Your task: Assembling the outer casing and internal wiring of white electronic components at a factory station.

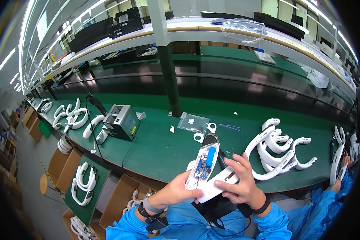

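Note:
My left hand [176, 191] is closed round an opened white housing [192, 179], tilted with its dark end away from me. Inside it show a blue circuit board [202, 171] and a blue cylindrical cell [211, 157]. A white cover piece [215, 185] with a small dark slot lies against the housing's near end. My right hand [242, 182] grips this cover between thumb and fingers, while my left thumb presses on its near end. A dark slim object [222, 159] shows beside the right fingers; its kind is unclear.
A pile of curved white housings [274, 150] lies right on the green bench [156, 160]. Left stands a grey machine [122, 122] with a cable. A clear bag [193, 122], white rings [198, 137] and cardboard boxes [120, 202] are nearby. Far right, a co-worker's hand [335, 186] holds a white part.

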{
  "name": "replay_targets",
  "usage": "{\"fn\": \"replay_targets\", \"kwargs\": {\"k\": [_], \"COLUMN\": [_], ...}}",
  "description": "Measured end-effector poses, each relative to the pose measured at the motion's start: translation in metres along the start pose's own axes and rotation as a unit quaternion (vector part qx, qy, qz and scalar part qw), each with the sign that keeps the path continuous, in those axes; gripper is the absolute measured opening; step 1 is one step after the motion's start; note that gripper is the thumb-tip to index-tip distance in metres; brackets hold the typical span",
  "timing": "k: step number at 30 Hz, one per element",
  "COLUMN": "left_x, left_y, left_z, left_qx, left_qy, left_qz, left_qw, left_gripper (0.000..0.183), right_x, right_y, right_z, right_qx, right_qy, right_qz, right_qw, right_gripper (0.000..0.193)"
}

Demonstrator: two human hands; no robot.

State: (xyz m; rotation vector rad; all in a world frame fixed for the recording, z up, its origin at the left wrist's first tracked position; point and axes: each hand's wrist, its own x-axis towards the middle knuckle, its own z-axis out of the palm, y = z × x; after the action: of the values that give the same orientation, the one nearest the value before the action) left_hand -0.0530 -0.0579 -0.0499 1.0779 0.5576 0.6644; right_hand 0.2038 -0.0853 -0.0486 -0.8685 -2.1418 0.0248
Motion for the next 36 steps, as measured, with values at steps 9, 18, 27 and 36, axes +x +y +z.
{"fn": "replay_targets", "kwargs": {"k": [9,18,27,36], "left_x": [-0.010,-0.016,-0.033,-0.023], "left_y": [-0.003,-0.002,0.027,0.025], "left_z": [-0.031,-0.046,-0.041,-0.033], "left_qx": [-0.126,-0.046,-0.063,0.006], "left_qy": [-0.033,-0.039,-0.184,-0.120], "left_qz": [-0.059,-0.023,0.011,-0.029], "left_qw": [0.990,0.998,0.981,0.992], "left_gripper": [0.053,0.066,0.088,0.073], "right_x": [0.015,0.022,0.034,0.061], "right_y": [0.009,0.018,0.016,-0.007], "right_z": [-0.005,0.012,0.008,-0.006], "right_qx": [0.193,0.182,0.156,0.197], "right_qy": [-0.022,0.187,0.184,-0.076], "right_qz": [0.043,0.101,0.099,0.022], "right_qw": [0.980,0.960,0.965,0.977], "right_gripper": [0.038,0.056,0.054,0.051]}}
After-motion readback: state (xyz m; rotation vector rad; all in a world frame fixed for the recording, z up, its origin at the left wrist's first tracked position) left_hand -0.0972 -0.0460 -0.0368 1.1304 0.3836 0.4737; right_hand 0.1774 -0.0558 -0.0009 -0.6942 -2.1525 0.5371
